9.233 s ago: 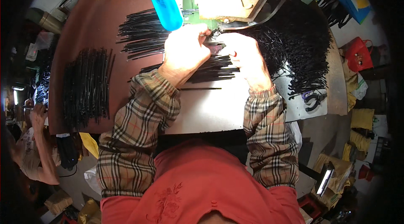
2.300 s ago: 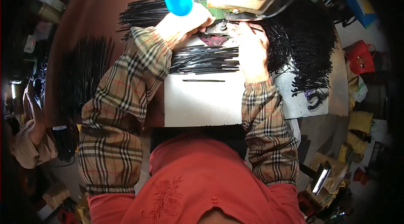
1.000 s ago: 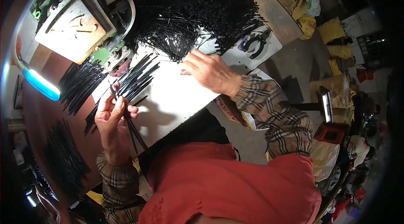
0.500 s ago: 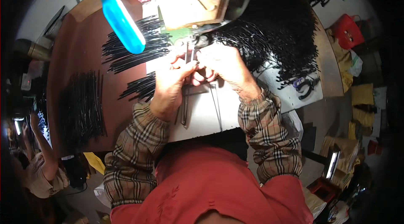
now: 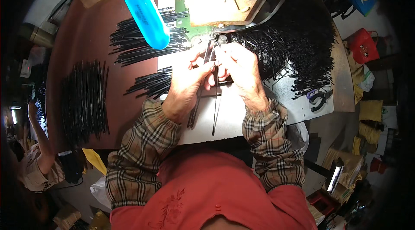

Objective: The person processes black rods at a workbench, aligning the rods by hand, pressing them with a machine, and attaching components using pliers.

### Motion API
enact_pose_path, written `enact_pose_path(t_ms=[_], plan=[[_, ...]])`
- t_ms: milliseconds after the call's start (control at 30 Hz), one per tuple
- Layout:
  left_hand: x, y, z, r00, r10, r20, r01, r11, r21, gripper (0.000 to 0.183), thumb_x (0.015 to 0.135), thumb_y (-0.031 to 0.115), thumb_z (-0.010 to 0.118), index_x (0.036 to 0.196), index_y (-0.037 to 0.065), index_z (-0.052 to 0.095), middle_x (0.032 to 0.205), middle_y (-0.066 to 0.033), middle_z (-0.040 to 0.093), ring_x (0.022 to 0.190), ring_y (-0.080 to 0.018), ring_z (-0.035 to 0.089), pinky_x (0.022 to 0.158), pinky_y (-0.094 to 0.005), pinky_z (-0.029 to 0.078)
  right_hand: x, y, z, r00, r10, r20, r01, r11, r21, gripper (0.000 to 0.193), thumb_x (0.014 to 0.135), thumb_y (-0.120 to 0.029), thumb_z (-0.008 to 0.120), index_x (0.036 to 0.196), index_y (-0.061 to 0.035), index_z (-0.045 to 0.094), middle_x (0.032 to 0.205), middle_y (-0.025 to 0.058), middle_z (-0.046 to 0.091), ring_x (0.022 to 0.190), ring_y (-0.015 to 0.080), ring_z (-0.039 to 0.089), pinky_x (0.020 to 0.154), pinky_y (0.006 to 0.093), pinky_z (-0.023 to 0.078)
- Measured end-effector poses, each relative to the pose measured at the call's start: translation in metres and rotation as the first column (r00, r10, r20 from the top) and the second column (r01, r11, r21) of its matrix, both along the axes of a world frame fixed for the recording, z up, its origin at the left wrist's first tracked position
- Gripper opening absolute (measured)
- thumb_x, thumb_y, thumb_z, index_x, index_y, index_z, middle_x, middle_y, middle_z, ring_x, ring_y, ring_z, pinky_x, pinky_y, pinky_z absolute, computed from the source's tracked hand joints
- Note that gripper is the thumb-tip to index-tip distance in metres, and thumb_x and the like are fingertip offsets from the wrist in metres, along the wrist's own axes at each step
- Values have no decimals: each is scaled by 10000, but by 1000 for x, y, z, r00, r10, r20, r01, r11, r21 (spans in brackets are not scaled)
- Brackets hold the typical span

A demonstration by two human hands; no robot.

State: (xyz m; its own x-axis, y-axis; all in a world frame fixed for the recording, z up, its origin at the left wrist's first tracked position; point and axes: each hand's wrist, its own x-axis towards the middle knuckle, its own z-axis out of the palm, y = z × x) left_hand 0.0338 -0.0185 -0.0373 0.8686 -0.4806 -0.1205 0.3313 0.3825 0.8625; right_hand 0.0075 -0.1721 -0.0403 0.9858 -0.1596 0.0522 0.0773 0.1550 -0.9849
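My left hand (image 5: pixel 186 81) is closed around thin black rods (image 5: pixel 196 107), thumb and fingers pressed on them; their lower ends hang over the white work surface. Close on its right, my right hand (image 5: pixel 243 71) pinches another thin black rod (image 5: pixel 215 115), which points down toward me. Both sets of fingertips nearly meet just below the small metal fittings (image 5: pixel 212 36) of a bench machine (image 5: pixel 233 5) with a green base. Glare washes out the fingertips, so the exact contact with the fittings cannot be made out.
A blue lamp head (image 5: pixel 147 14) hangs at upper left. Black rod bundles lie left (image 5: pixel 84 102) and centre-left (image 5: pixel 151 81); a large tangled black heap (image 5: pixel 298 52) fills the right. Dark-handled pliers (image 5: pixel 320 100) lie at the table's right edge. Another person (image 5: pixel 39 169) sits far left.
The view has shifted, so the table and lamp sit differently. The rod at my right hand has swung from slanting right to nearly upright, closer to the left hand's rods.
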Motion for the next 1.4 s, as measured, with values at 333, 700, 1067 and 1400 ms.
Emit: enact_pose_path(t_ms=[333,700,1067,1400], plan=[[-3,-3,6,999,45,5,-45,999,15,387,882,58,629,1240,-50,529,756,-29,612,578,-71,552,491,-187,433,2,7,0,1000,12,16,-12,1000,-16,145,928,-101,599,963,38,620,700,30,611,533,53,550,455,190,456],[10,-14,17,994,101,49,-98,993,-61,321,869,28,606,1179,-40,563,724,-39,618,552,-72,538,466,-187,414,21,6,4,999,13,38,-17,992,129,147,921,-120,597,909,24,627,671,-4,580,496,38,455,432,199,349],[9,-7,14,999,29,16,-28,998,-51,359,861,54,626,1206,-29,570,859,-60,641,640,-102,560,537,-214,442,21,9,-1,999,4,38,-12,977,212,195,922,-155,565,886,29,619,638,6,561,461,45,443,410,207,339],[-30,31,29,986,-34,-162,61,985,162,225,882,85,633,1071,-32,602,805,-80,606,525,-117,552,452,-225,433,22,12,0,999,-32,31,25,978,209,189,923,-138,571,798,4,579,628,30,563,429,60,460,388,216,364]])
